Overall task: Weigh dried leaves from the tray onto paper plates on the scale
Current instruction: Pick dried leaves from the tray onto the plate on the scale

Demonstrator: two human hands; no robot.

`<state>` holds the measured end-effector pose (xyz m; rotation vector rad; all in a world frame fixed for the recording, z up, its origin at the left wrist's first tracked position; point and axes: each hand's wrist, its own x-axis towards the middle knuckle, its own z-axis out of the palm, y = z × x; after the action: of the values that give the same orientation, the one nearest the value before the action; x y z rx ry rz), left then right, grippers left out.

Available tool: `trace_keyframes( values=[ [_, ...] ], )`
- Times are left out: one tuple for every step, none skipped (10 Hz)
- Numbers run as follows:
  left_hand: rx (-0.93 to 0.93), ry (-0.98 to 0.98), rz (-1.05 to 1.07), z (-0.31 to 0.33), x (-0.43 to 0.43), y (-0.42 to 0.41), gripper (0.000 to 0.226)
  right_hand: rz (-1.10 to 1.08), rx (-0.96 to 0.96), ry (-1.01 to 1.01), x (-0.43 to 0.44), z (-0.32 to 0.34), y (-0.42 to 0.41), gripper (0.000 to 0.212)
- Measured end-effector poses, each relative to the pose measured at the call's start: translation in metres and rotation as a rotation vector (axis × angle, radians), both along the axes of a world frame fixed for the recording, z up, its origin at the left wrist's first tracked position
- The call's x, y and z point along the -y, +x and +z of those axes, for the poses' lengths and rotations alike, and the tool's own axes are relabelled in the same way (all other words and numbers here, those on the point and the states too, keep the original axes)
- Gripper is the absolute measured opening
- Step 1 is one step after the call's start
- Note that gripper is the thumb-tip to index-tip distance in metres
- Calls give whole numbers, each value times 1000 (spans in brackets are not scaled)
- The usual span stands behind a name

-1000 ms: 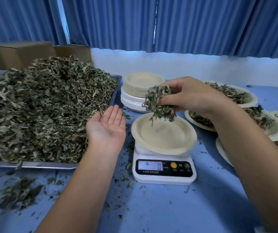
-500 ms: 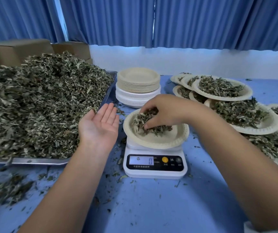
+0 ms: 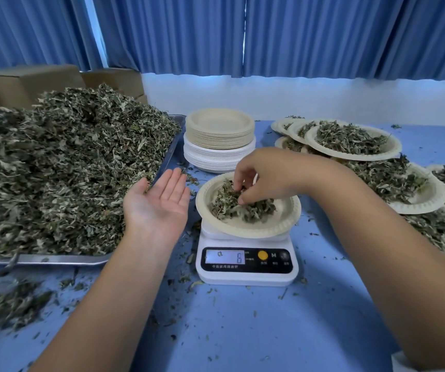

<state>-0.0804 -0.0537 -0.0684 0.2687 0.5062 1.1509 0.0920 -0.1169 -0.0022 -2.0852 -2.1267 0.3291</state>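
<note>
1. At the bottom of the frame the blue bench [image 3: 242,331] is carrying scattered leaf scraps [image 3: 14,304], thickest at the lower left.
2. In the centre a white scale [image 3: 246,264] is standing on the bench, its display showing what looks like a 6.
3. A paper plate [image 3: 283,224] is sitting on the scale, holding a small pile of dried leaves [image 3: 240,206].
4. The right hand [image 3: 264,175] is reaching in from the right, fingers curled downward, thumb and fingertips pinching into the dried leaves on that plate.
5. The left hand [image 3: 159,202] is hovering palm-up just left of the plate, fingers straight and pressed together, holding nothing.
6. At the left a metal tray [image 3: 54,259] is bearing a tall heap of leaves [image 3: 62,170], its edge just beside the left hand.
7. Behind the scale a stack of empty plates [image 3: 220,138] is standing, and filled plates [image 3: 353,142] are overlapping along the right.
8. In the upper left cardboard boxes [image 3: 28,84] are sitting behind the tray, and blue curtains [image 3: 296,33] are hanging across the top.
</note>
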Motion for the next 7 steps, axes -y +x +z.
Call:
trace_keyframes(
  values=[
    [-2,-4,0,0,0,0,48,-7,8,-19,2,3,3,23],
    [-3,-4,-4,0,0,0,49,2,-34,52,3,8,4,16],
    [-6,-7,-4,0,1,0,48,-5,-59,172,2,11,5,3],
    [-5,-9,-7,0,1,0,48,-8,-62,225,2,11,6,5],
    [-6,-12,-6,1,1,0,48,-7,-74,272,1,9,6,9],
    [-9,-12,-7,1,1,0,48,-16,-93,348,0,9,6,12],
    [-9,-10,-11,1,1,-1,49,-23,-97,386,-1,9,6,12]
  ],
)
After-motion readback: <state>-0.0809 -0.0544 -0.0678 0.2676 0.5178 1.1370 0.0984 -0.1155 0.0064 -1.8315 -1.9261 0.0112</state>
